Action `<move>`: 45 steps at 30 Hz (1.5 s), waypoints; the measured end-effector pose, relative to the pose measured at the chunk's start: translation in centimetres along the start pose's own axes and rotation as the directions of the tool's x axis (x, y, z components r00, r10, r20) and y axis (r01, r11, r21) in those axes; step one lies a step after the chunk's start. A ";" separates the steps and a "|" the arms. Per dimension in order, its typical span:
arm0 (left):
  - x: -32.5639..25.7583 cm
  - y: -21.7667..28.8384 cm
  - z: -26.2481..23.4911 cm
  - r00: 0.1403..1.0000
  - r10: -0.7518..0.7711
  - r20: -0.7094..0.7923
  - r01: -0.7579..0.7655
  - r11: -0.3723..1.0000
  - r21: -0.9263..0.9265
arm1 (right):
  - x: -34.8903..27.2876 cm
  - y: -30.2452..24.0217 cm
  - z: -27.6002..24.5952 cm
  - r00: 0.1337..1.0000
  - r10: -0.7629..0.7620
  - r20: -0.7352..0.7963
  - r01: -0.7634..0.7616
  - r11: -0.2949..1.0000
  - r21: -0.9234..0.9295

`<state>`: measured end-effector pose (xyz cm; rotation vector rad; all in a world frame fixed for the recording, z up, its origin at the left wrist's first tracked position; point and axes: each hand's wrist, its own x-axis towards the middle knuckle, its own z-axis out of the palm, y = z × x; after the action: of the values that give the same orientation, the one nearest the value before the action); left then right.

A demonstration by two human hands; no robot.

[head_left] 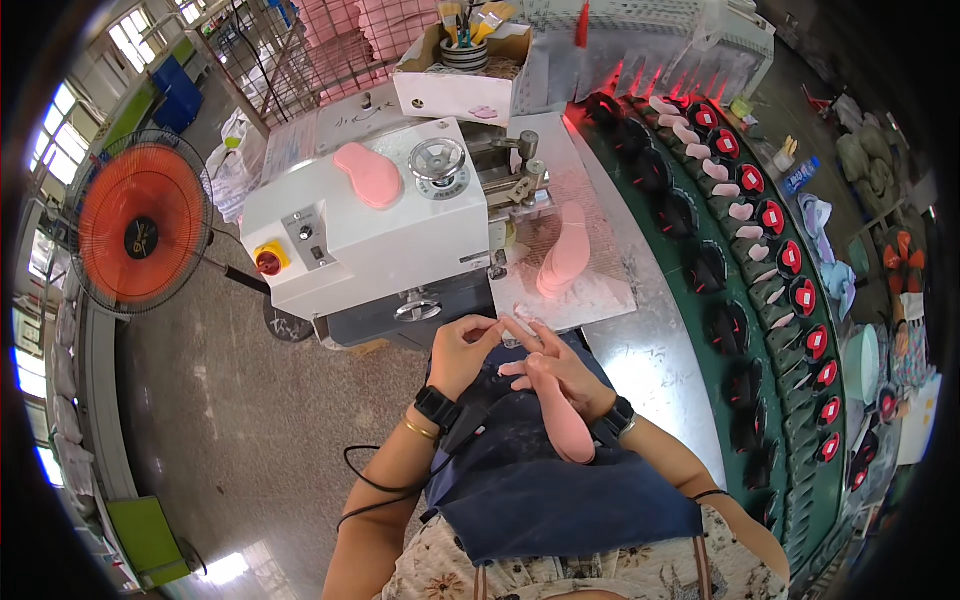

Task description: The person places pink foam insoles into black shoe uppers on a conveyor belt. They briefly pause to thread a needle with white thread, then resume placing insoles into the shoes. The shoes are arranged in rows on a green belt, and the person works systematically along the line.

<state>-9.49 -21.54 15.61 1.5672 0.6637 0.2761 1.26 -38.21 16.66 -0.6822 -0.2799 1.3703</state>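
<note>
Before my body my right hand [565, 377] is closed around a pink shoe insole [567, 428], whose broad end hangs toward my lap. The thumb and forefinger of my left hand [463, 358] are pinched together by the right hand's outstretched fingertips. Whatever is between them is too small or hidden to make out. Just beyond, a stack of pink insoles [566, 262] stands on a dusty white board [608, 290]. To its left is a white machine [370, 230] with a metal handwheel [437, 160]; another pink insole [368, 175] lies on its top.
A green conveyor [690, 330] carrying black shoe parts and small pink pads curves along the right. An orange fan [140, 238] stands at left. Behind the machine sits a box [455, 95] with brushes [480, 25]. A black cable [375, 485] loops by my left forearm.
</note>
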 end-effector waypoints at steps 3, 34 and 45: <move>0.2 -0.4 -0.2 0.998 -0.005 -0.059 0.003 0.999 -0.037 | 0.0 -0.6 0.3 1.000 0.016 0.014 -0.016 0.999 0.034; -5.3 3.8 0.3 0.952 0.009 0.305 -0.031 0.997 0.069 | 0.2 -0.6 -1.5 0.976 -0.163 -0.142 0.161 0.987 -0.024; -5.0 3.6 1.2 0.973 0.210 0.100 -0.230 0.938 0.260 | 0.4 0.0 -0.3 0.981 -0.142 -0.131 0.142 0.990 -0.010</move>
<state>-11.93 -25.25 20.04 1.9097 0.4843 0.3045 1.54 -37.90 16.37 -0.7360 -0.2192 1.1839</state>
